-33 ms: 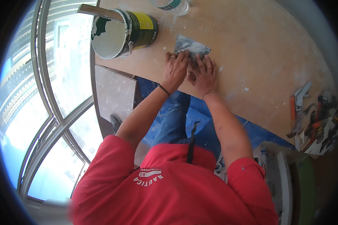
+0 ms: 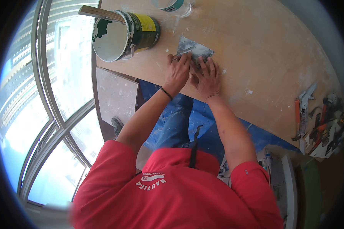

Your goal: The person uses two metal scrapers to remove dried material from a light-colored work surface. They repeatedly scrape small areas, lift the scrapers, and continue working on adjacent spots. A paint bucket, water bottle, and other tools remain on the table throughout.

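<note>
A thin, flat grey sheet [image 2: 195, 49], four-sided and smeared with white, lies on the wooden tabletop [image 2: 248, 49]; whether it is a scraper blade or another sheet I cannot tell. My left hand [image 2: 177, 72], with a ring and a dark beaded bracelet, has its fingers bent and closed at the sheet's near left edge. Beside it, my right hand [image 2: 208, 78] rests with its fingers stretched and slightly apart on the near right edge, the thumb tucked toward the left hand. The hands cover the sheet's near side.
Left of my hands, a dark green bucket [image 2: 146, 32] with a yellow label lies tipped, a wooden stick [image 2: 103, 14] across its mouth. A clear bottle [image 2: 184, 10] is at the far edge. Assorted tools [image 2: 326, 124] lie right. Windows [image 2: 65, 76] stand left; blue sheeting [image 2: 202, 110] is below.
</note>
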`<action>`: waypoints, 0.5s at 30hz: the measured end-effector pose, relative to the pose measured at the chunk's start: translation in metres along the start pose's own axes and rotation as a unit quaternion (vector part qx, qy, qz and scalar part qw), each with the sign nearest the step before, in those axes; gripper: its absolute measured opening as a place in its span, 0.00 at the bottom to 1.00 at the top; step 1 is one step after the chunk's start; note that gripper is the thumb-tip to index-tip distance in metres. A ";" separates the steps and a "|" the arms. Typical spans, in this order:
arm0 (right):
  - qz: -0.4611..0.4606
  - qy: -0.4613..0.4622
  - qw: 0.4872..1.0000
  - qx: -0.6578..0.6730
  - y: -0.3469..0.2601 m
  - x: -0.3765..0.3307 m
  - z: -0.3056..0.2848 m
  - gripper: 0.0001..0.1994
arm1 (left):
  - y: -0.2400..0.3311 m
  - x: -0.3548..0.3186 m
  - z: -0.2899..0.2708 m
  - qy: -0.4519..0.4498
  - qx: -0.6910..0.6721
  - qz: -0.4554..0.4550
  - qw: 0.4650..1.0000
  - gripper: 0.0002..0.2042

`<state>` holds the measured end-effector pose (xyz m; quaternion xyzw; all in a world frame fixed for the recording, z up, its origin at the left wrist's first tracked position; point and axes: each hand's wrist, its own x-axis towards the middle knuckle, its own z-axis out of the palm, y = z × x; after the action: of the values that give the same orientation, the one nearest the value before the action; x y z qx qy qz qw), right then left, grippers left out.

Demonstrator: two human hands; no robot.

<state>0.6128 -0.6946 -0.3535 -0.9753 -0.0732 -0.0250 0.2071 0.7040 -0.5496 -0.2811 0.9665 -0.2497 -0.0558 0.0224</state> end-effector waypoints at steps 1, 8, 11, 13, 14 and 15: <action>0.003 0.001 1.000 0.003 0.000 -0.001 0.000 0.32 | 0.000 -0.002 0.001 -0.035 -0.002 -0.016 0.999 0.24; -0.002 0.012 1.000 -0.003 0.001 -0.002 0.006 0.31 | -0.003 0.009 0.000 -0.006 0.006 0.016 1.000 0.24; -0.007 0.025 1.000 -0.013 0.002 0.005 0.007 0.31 | -0.010 0.030 -0.004 -0.035 0.022 0.007 0.999 0.25; -0.002 0.021 1.000 -0.007 0.002 0.010 0.005 0.30 | -0.014 0.035 -0.005 0.006 0.020 0.000 1.000 0.26; -0.008 0.047 0.999 0.000 0.001 0.009 0.002 0.30 | -0.014 0.031 -0.005 -0.017 0.016 -0.004 1.000 0.25; -0.002 0.014 1.000 0.005 0.002 0.010 0.000 0.30 | -0.016 0.026 -0.006 0.006 0.019 0.005 1.000 0.25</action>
<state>0.6231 -0.6949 -0.3538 -0.9735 -0.0727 -0.0383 0.2133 0.7350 -0.5486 -0.2792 0.9658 -0.2553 -0.0449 0.0062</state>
